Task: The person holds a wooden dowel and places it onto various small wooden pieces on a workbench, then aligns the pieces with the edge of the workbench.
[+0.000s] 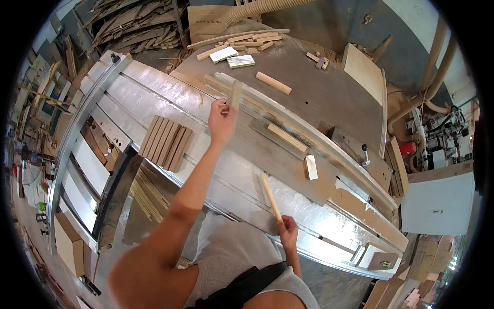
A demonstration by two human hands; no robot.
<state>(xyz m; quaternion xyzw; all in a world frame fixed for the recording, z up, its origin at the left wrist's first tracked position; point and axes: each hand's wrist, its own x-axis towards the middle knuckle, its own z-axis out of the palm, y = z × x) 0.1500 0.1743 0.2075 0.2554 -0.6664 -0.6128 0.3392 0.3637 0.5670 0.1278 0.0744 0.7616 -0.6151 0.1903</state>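
My left hand [221, 123] is closed on a short wooden strip [235, 95], somewhat blurred, held upright near the long fence [319, 138]. Lower down, my right hand [288, 232] grips one end of a slim wooden stick [269, 195], which points up and away over the metal sliding table [231, 170]. Between the hands and the fence lies a light wooden strip [286, 138]. Beside its near end is a small pale block [311, 167]. Several brown wooden pieces [165, 142] sit side by side left of my left forearm.
Beyond the fence, a dark tabletop [309, 92] carries a loose strip [273, 83], two white-topped blocks [241, 61] and piled offcuts [252, 40]. A black-knobbed lever [365, 154] rises at the right. A metal frame [72, 149] extends left. A ribbed hose [267, 7] runs along the back.
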